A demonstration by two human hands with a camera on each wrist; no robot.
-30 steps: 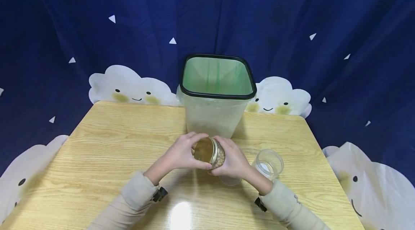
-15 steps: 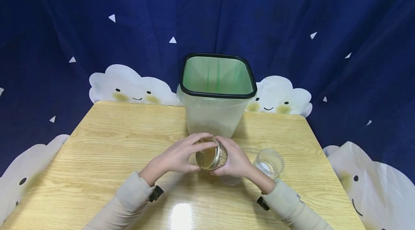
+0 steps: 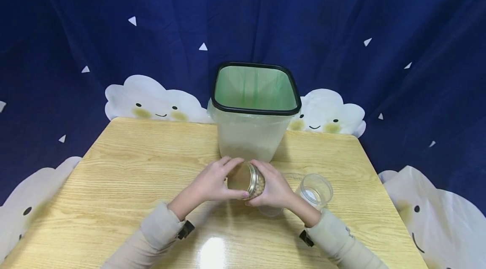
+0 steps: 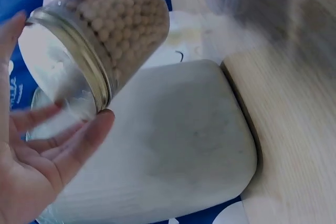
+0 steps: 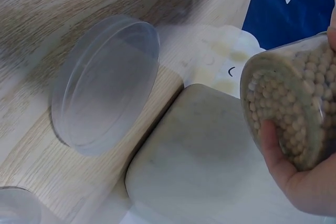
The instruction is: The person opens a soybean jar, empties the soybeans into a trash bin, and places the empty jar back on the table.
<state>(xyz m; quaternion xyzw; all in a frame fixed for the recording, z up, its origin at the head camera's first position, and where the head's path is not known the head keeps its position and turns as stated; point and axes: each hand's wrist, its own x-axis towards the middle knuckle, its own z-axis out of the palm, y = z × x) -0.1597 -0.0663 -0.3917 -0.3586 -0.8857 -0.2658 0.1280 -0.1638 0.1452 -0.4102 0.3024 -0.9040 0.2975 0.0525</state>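
Observation:
A clear jar [image 3: 260, 184] full of small round beige balls is tipped on its side over the table, its gold-rimmed lid [image 3: 238, 177] facing left. My right hand [image 3: 275, 186] grips the jar's body near the base; one finger lies across the bottom in the right wrist view. My left hand [image 3: 210, 182] spans the lid, thumb at the near edge and fingers at the far edge. The left wrist view shows a fingertip right at the metal rim [image 4: 86, 59], with the other fingers blurred.
Just behind the hands stands a pale bin [image 3: 248, 136] with a black rim and a bag-like lining. An uncovered clear tub [image 3: 317, 186] sits right of the right wrist. A round clear plastic lid [image 5: 107, 85] lies on the wooden table [image 3: 144, 159] beneath the right hand.
Half a second ago my left hand had loosened and drawn its thumb back from the lid; now it grips the rim again. The right hand keeps its hold on the jar.

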